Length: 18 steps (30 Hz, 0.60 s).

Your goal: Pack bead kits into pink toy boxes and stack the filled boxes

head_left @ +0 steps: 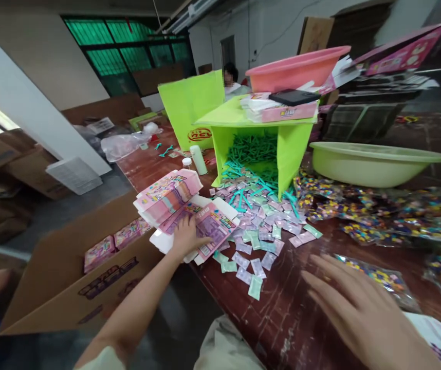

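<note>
My left hand (185, 237) lies on a flattened pink-and-purple carton (217, 226) at the table's edge, fingers and thumb spread over its printed face. Just behind it stands a stack of folded pink cartons (172, 195). My right hand (359, 303) is held over the table at the right, fingers stretched out, holding nothing. Between the hands lie many small purple and green sachets (257, 267), some in a heap with turquoise sticks (239, 200). A clear bag of colourful small pieces (378, 277) lies just beyond my right hand.
A lime-green box (293, 149) on its side holds dark green sticks. A pink basin (297, 69) and a phone (294, 96) rest above it. At right is a pale green basin (378, 164) behind bagged pieces. A brown cardboard box (62, 303) with pink packs stands at left.
</note>
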### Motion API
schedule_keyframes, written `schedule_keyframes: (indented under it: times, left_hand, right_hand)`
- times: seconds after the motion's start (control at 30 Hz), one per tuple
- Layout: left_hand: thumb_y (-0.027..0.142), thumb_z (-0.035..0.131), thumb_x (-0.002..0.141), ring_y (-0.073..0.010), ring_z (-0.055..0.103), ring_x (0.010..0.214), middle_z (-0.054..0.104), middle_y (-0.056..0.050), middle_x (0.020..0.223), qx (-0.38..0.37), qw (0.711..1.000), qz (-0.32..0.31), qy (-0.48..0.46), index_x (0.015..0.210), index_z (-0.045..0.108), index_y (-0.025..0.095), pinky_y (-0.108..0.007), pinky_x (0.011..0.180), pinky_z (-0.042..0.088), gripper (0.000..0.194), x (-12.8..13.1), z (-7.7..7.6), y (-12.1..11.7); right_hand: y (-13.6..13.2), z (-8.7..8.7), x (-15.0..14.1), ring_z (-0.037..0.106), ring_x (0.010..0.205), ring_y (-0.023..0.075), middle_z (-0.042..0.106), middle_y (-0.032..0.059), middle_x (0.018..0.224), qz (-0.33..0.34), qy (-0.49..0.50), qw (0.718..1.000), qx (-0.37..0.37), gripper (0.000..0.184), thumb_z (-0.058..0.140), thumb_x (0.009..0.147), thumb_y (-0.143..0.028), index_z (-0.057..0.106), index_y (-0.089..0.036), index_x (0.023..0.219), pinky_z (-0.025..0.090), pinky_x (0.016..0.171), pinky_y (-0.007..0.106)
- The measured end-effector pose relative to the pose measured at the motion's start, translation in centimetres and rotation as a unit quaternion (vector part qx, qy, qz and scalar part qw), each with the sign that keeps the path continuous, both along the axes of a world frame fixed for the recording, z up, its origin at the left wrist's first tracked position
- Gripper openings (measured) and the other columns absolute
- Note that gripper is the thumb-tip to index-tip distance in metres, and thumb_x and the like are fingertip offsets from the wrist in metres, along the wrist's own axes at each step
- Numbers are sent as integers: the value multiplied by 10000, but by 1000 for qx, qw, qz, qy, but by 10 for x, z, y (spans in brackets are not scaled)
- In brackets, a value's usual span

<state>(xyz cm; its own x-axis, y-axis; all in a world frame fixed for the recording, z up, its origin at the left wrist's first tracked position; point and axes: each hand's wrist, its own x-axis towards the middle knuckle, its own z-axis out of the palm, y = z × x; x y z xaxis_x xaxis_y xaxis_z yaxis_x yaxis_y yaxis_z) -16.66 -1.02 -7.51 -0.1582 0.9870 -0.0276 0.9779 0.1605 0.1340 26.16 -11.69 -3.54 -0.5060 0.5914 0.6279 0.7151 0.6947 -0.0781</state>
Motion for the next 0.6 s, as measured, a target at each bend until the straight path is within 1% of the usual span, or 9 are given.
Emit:
schedule_keyframes:
  times: [0.07, 0.17, 0.23, 0.27, 0.33, 0.37, 0.47, 0.53, 0.6]
  left_hand:
    - [537, 862, 777, -478, 506, 1408, 556, -309, 1479, 23, 1000, 9, 1, 1537, 451, 68, -589, 1150, 410, 983, -3, 18, 12]
    - [373, 632, 991, -364, 618, 1307, 631, -206, 1410, 69, 997, -17, -22, 1528, 481, 144, -474, 1093, 492, 602, 5, 51, 8]
    - [402, 482, 1073, -306, 627, 1305, 624, -124, 1445, 114, 989, -70, -60, 1557, 464, 245, -426, 1072, 518, 509, 21, 67, -9]
    - [430, 527, 1059, -299, 639, 1290, 641, -101, 1426, 153, 971, -137, -121, 1559, 478, 271, -410, 1062, 531, 526, 30, 72, -20]
    - [422, 593, 1041, -269, 648, 1284, 655, -61, 1423, 175, 924, -247, -232, 1554, 502, 321, -367, 1047, 548, 531, 50, 73, -38]
    - [400, 621, 1031, -253, 666, 1253, 671, -51, 1396, 177, 902, -283, -274, 1547, 519, 336, -342, 1020, 562, 530, 60, 69, -45]
    - [400, 729, 959, -256, 697, 1201, 696, -49, 1363, 157, 874, -317, -332, 1517, 564, 333, -336, 993, 585, 586, 98, 51, -58]
    - [407, 765, 919, -271, 737, 1111, 754, -48, 1259, 92, 859, -337, -373, 1403, 667, 302, -352, 960, 606, 505, 125, 41, -63]
    - [373, 705, 953, -249, 768, 917, 805, -28, 1033, -28, 832, -352, -429, 1174, 776, 267, -331, 840, 628, 255, 150, 34, -68]
  right_hand:
    - [13, 5, -25, 587, 1335, 329, 659, 115, 1427, 18, -56, 998, 7, 305, 515, 1070, -272, 726, -269, 1289, 528, 1008, 520]
    - [25, 13, -61, 613, 1323, 293, 635, 114, 1453, 27, -23, 998, -46, 316, 536, 1064, -227, 685, -257, 1341, 581, 1031, 492]
    - [29, 18, -78, 577, 1388, 279, 573, 143, 1521, 10, 47, 996, -80, 406, 531, 1075, -234, 578, -231, 1478, 574, 1090, 471]
    - [31, 20, -84, 536, 1435, 285, 530, 165, 1558, -4, 82, 993, -87, 470, 527, 1081, -244, 501, -210, 1549, 552, 1127, 479]
    - [35, 24, -89, 493, 1467, 303, 516, 199, 1555, -41, 140, 985, -87, 543, 530, 1085, -261, 404, -180, 1607, 513, 1166, 517]
    - [36, 27, -89, 526, 1426, 303, 562, 198, 1495, -59, 167, 980, -85, 521, 537, 1084, -262, 424, -180, 1586, 520, 1148, 522]
    - [28, 36, -82, 658, 1123, 214, 680, 110, 1191, -53, 269, 955, -111, 333, 570, 1071, -223, 549, -199, 1402, 597, 981, 387]
    - [15, 43, -73, 657, 1018, 169, 682, 72, 1105, -4, 292, 946, -138, 258, 560, 1075, -197, 559, -198, 1333, 597, 905, 306]
    - [0, 47, -60, 650, 1037, 168, 681, 76, 1109, 36, 260, 954, -143, 267, 533, 1081, -169, 548, -192, 1346, 590, 910, 295]
